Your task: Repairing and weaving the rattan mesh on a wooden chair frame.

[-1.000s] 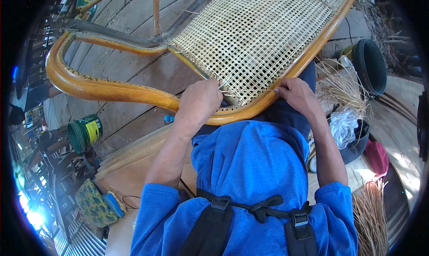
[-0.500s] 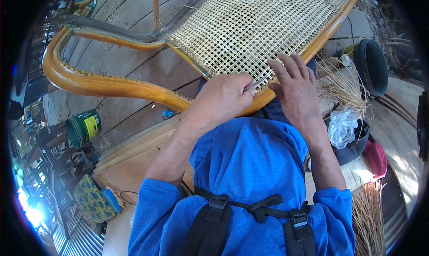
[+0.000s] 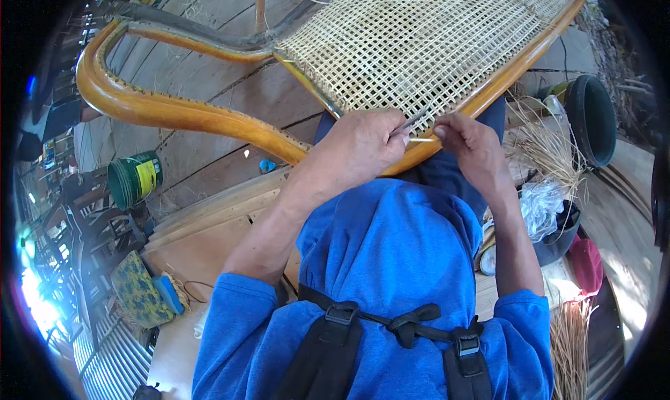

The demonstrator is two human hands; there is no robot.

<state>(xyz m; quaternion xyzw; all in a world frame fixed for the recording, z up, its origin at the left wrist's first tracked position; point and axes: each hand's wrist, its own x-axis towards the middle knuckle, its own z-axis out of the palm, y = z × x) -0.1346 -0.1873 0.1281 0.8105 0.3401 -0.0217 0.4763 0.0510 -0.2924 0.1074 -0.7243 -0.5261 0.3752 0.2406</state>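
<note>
A woven cane panel [image 3: 398, 48] in a glossy wooden chair frame [image 3: 481, 100] lies before me, its near corner close to my lap. My left hand [image 3: 356, 142] is closed around a thin grey metal tool [image 3: 414, 121], whose tip reaches over the weave near the frame's edge; its exact kind is unclear. Between my two hands a short pale cane strand [image 3: 421, 140] runs across the wooden rail. My right hand [image 3: 476, 149] pinches the right end of that strand, with the lower fingers curled in.
At left the curved frame arm [image 3: 188, 117] arches over wooden planks, with a green bucket [image 3: 135, 180] beyond. To the right lie loose cane strands [image 3: 551, 145], a clear plastic bag [image 3: 539, 208], a dark bucket [image 3: 590, 121], a red cloth item [image 3: 585, 264] and a strand bundle [image 3: 572, 337].
My right hand has gone from spread fingers over the rail to a pinch on a cane strand. The left hand keeps the tool. The chair appears slightly shifted right in view.
</note>
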